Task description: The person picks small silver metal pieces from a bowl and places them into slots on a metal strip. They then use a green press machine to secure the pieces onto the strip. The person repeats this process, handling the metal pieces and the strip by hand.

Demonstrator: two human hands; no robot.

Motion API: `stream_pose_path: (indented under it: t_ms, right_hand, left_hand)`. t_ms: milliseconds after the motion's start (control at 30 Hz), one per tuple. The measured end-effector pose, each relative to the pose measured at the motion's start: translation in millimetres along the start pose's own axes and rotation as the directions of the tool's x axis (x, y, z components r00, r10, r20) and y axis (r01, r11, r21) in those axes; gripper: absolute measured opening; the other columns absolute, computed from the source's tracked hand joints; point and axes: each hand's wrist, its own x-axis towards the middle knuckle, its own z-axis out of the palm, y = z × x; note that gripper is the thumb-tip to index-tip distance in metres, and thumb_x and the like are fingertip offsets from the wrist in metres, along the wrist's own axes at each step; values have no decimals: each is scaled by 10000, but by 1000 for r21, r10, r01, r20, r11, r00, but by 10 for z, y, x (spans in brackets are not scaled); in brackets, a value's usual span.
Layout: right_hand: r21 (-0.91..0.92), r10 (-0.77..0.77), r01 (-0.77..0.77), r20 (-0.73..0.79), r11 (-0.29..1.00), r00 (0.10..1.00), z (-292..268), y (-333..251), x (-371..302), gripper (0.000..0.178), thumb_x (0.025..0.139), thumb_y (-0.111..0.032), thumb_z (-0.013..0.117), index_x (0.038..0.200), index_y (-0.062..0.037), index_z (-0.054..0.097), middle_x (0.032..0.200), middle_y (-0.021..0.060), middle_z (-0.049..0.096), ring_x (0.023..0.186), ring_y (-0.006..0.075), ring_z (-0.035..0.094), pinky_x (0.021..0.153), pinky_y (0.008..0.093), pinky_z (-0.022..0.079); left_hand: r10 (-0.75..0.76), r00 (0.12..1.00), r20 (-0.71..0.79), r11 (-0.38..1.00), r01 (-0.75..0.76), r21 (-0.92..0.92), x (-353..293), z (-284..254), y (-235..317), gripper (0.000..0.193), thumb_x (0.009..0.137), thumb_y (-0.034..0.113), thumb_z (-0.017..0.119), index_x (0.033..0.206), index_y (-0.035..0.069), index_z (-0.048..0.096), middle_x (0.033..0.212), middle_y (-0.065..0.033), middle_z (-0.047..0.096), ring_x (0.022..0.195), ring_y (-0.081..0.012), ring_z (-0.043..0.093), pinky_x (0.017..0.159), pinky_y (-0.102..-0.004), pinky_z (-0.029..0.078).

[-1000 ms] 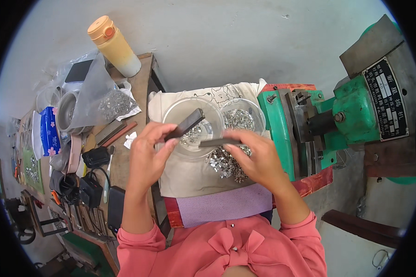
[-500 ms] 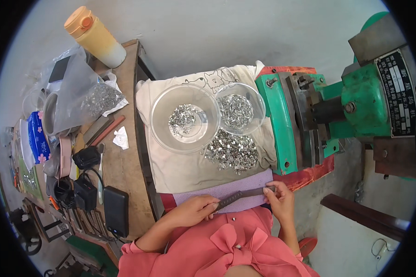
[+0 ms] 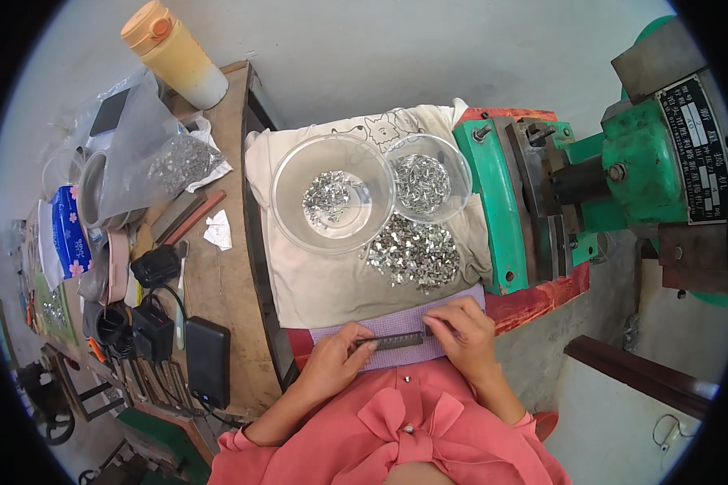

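Here's the dark ridged strip [image 3: 398,340], lying nearly level above the purple mat [image 3: 396,357], right between the two hands. The left grip [image 3: 340,353] has its left end, thumb and fingers pinching it; the ridges run out toward the right grip [image 3: 465,335], whose bent fingers sit right by the far end. A dark sliver shows under those fingertips, but whether that grip is clasping anything, I cannot tell.

And look at the change! Half a second ago a smoother dark strip stretched plainly across to the right hand; now most of that length is out of sight. A full second back, both hands were up over the tubs.

Just beyond, the heap of silvery pieces [image 3: 416,257] spreads on the beige cloth [image 3: 299,287], behind it the large clear tub [image 3: 287,218] and smaller clear bowl [image 3: 461,179], and rightward, the green machine [image 3: 493,230].
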Motion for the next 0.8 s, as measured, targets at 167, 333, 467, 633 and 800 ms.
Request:
stream_pose_path:
  t_ms: [167,333,467,633,800]
  right_hand:
    - [107,-86,74,116,991,990,212,-118,360,78,822,-106,771,878,-88,721,843,59,636,733,256,661,627,364,528]
    - [89,-260,247,188,965,947,453,-156,524,123,797,-125,791,908,-91,750,839,38,647,730,230,662,631,346,532]
    - [82,-306,295,272,952,912,521,-168,522,99,799,-165,780,867,-106,738,828,32,637,741,231,657,636,361,539]
    - [-20,-307,335,349,942,885,580,-194,501,96,810,-182,742,815,-97,698,827,45,597,746,242,652,638,384,535]
    - [-223,-197,316,431,922,881,649,-318,469,107,818,-154,705,846,-81,631,859,77,553,759,264,652,641,398,530]
  left_hand:
    - [186,975,-118,958,-153,242,-98,-23,71,282,842,63,752,1098,20,641,837,-88,596,706,-174,604,676,-318,517]
    - [371,912,-176,872,-277,404,-121,59,-78,265,834,100,760,1063,29,647,1010,-132,538,793,-277,621,690,-389,522]
    - [416,881,-225,845,-283,454,-132,115,-191,264,819,96,777,1046,34,658,1048,-130,528,809,-281,625,694,-403,527]
    - [451,865,-221,822,-305,481,-123,115,-177,263,810,89,784,1033,35,655,1040,-125,532,818,-291,635,685,-409,527]
    - [498,843,-204,780,-332,531,-104,102,-145,265,796,86,787,1019,42,650,1016,-119,546,830,-315,639,684,-417,527]
